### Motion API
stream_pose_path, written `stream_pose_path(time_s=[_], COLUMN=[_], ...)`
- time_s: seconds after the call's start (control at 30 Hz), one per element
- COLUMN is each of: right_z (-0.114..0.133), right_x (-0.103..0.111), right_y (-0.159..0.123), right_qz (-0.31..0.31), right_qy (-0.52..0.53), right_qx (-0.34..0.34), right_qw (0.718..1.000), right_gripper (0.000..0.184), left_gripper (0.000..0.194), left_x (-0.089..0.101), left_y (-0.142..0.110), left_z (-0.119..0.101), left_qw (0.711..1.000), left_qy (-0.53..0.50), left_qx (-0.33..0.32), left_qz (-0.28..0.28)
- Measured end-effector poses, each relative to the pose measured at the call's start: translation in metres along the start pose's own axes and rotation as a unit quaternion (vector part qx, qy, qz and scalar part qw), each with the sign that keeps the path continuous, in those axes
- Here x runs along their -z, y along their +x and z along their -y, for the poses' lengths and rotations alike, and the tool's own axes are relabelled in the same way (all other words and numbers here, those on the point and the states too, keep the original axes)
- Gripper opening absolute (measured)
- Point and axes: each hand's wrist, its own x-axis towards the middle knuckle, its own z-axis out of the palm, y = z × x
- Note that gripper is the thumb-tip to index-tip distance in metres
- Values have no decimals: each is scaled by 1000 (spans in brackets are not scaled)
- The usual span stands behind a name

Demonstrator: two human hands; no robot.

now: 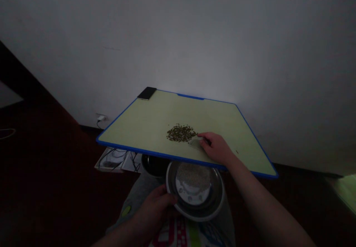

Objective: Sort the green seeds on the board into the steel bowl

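Observation:
A pale green board with a blue rim [139, 126] lies in front of me. A small heap of dark green seeds [180, 133] sits near its middle. My right hand [215, 147] rests on the board just right of the heap, fingers closed on a small flat pale piece [195, 142] that touches the heap's edge. Below the board's near edge, my left hand [154, 206] grips the left rim of a round metal bowl [215, 202] held over my lap. The bowl holds a layer of pale grains [194, 175].
A black phone [147, 93] lies on the board's far left corner. A white wall stands behind. A plug and cable [100, 118] sit at the wall's foot, and a white tray with wires [115, 159] lies under the board. The floor is dark.

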Motion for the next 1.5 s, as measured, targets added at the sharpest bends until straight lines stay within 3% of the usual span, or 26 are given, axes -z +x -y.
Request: stream_pose_path(time_s=[0.43,0.9,1.1,1.5], right_z=[-2,-3,-2,0], right_x=[-1,-2,-3,-2], right_y=[0,1,2,2], right_qz=[-13,-50,-39,-35], right_qy=[-10,-39,-33,-45], right_qx=[6,-73,-37,-47], right_qw=[1000,995,998,997], right_gripper=[32,36,37,35], left_gripper=[25,26,26,29], left_x=[6,4,6,5], left_y=[5,5,4,3], left_z=[8,7,8,9], left_qw=[1000,1000,999,1000], left_qy=[1,-1,-8,-1], left_qx=[-1,-2,-2,-2], left_qz=[23,29,42,0])
